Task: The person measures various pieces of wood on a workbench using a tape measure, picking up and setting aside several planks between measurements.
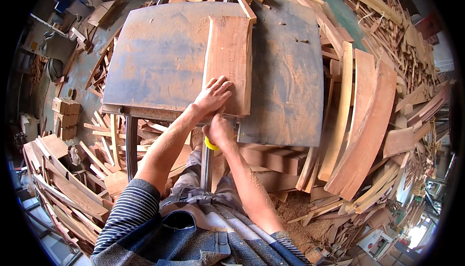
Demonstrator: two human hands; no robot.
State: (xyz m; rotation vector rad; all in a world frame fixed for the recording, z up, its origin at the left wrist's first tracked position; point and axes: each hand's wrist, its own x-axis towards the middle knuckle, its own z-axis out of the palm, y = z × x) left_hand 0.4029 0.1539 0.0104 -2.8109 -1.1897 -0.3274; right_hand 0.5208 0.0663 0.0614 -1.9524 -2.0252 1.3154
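Observation:
A thick reddish wooden plank (228,57) with a pale edge lies lengthwise on a dusty metal machine table (155,53). My left hand (214,94) rests flat on the plank's near left part, fingers stretched out. Just below it, at the plank's near end and the table's front edge, my right hand (220,131) is closed with its fingers curled. A yellow curved piece (211,143) shows under the right hand. Whatever that hand grips is hidden by the hand itself.
The table's darker right section (286,72) carries sawdust and small chips. Long curved boards (365,120) lean close on the right. More cut boards (68,179) are heaped at lower left, stacked blocks (65,116) above them. Sawdust (310,220) covers the floor at lower right.

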